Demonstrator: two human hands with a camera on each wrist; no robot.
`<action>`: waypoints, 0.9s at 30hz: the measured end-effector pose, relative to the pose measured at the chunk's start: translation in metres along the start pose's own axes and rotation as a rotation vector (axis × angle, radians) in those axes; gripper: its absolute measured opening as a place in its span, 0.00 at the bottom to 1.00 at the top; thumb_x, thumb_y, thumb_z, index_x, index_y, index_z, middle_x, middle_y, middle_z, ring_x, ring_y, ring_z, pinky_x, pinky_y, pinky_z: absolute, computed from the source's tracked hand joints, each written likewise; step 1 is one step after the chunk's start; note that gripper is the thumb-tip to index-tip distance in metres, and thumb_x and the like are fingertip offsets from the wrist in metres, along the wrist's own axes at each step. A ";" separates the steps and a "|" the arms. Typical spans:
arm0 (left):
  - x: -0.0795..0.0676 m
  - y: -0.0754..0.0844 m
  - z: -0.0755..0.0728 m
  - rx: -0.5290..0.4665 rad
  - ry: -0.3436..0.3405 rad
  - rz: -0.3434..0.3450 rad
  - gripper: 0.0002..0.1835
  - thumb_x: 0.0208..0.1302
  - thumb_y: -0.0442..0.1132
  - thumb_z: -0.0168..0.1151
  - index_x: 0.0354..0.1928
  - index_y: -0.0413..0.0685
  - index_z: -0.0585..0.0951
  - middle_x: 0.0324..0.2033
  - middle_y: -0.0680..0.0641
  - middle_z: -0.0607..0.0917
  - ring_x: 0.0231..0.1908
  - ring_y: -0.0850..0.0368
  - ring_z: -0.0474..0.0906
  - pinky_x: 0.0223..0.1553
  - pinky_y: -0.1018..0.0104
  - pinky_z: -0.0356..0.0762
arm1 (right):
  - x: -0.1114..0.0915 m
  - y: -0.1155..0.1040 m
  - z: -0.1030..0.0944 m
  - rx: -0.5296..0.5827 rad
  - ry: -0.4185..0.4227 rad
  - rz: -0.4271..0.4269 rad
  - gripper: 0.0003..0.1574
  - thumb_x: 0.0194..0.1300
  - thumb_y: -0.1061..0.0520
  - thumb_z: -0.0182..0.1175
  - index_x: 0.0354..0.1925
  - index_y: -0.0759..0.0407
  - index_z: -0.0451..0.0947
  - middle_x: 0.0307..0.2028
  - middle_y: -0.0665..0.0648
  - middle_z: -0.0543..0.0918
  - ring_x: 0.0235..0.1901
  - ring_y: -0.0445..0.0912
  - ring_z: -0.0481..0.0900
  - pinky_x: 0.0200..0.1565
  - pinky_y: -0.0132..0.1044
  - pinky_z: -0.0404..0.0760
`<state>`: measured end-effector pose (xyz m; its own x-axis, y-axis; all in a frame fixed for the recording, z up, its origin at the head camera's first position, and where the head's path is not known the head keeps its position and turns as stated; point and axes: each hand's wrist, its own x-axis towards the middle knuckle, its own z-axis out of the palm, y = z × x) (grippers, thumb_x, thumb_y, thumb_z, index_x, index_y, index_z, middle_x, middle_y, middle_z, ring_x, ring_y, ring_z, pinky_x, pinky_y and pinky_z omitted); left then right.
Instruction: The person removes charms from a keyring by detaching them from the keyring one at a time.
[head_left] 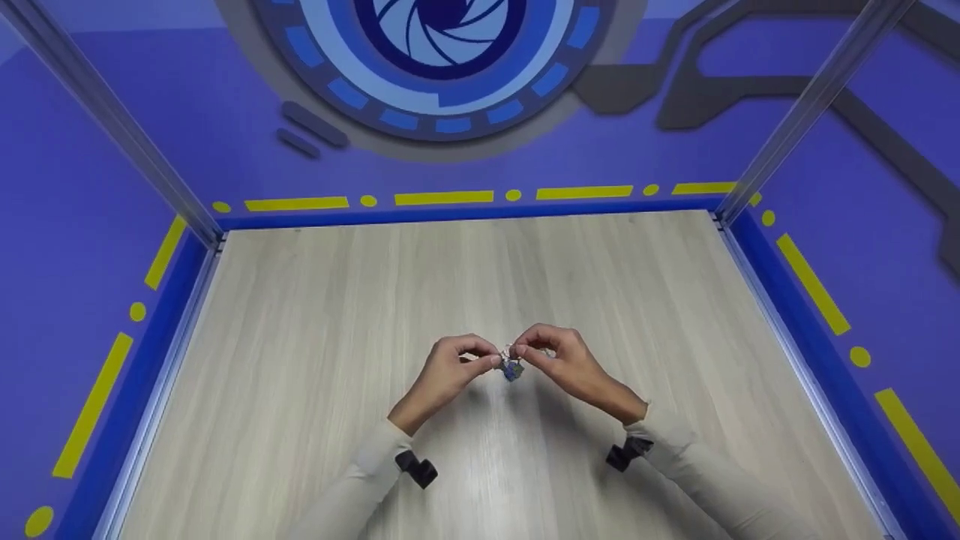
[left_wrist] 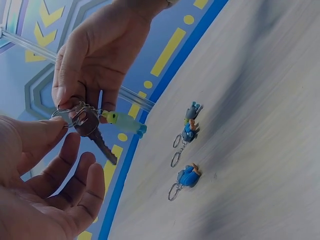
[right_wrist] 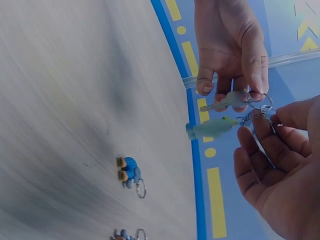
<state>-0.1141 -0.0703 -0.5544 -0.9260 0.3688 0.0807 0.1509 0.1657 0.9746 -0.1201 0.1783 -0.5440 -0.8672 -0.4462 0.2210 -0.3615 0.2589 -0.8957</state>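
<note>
A metal key [left_wrist: 88, 123] and a pale green figure keychain [left_wrist: 125, 123] hang from split rings between both hands, above the table. My left hand [head_left: 446, 367] pinches the ring [right_wrist: 259, 101] beside the key's head with thumb and index finger; its other fingers are loosely bent. From the opposite side my right hand [head_left: 566, 367] pinches the ring and short chain of the figure between thumb and fingertips. Both sets of fingertips nearly meet in the head view. The figure [right_wrist: 212, 128] lies almost level beneath the key in the right wrist view.
On the wooden table [head_left: 337, 300] below lie blue figure keychains with rings, one [left_wrist: 189, 176] apart and others [left_wrist: 191, 127] close together. Blue panels with yellow marks [head_left: 296, 203] wall the table's back and sides. Black wrist mounts [head_left: 416, 469] sit at the sleeves.
</note>
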 end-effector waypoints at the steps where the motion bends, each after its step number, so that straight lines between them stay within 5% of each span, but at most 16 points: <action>1: 0.000 0.001 0.000 0.009 -0.005 -0.002 0.04 0.74 0.37 0.74 0.43 0.45 0.93 0.41 0.50 0.93 0.44 0.57 0.86 0.48 0.61 0.83 | 0.000 -0.001 0.000 -0.010 -0.003 0.002 0.07 0.81 0.56 0.66 0.45 0.56 0.90 0.43 0.51 0.93 0.48 0.49 0.90 0.53 0.41 0.83; 8: 0.004 0.014 -0.005 0.104 -0.064 -0.002 0.03 0.75 0.39 0.74 0.44 0.48 0.93 0.41 0.55 0.92 0.45 0.57 0.86 0.52 0.52 0.85 | 0.004 -0.009 -0.006 -0.071 -0.062 0.029 0.07 0.81 0.57 0.67 0.43 0.54 0.90 0.41 0.49 0.92 0.45 0.46 0.88 0.51 0.47 0.84; 17: 0.012 0.029 -0.003 0.199 -0.123 0.027 0.03 0.74 0.37 0.74 0.42 0.49 0.94 0.39 0.57 0.92 0.44 0.60 0.86 0.52 0.56 0.85 | 0.006 -0.017 -0.011 -0.114 -0.102 0.017 0.06 0.81 0.56 0.67 0.43 0.53 0.89 0.42 0.47 0.92 0.46 0.46 0.89 0.52 0.45 0.84; 27: 0.011 0.023 0.009 0.218 -0.104 0.012 0.04 0.75 0.39 0.73 0.42 0.50 0.94 0.39 0.57 0.92 0.42 0.60 0.86 0.46 0.60 0.83 | 0.006 -0.017 -0.011 -0.155 -0.065 -0.024 0.05 0.80 0.58 0.68 0.42 0.54 0.89 0.41 0.46 0.92 0.46 0.45 0.90 0.52 0.44 0.85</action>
<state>-0.1181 -0.0538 -0.5333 -0.8847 0.4625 0.0585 0.2428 0.3500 0.9047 -0.1228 0.1808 -0.5235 -0.8357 -0.5069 0.2114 -0.4345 0.3747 -0.8190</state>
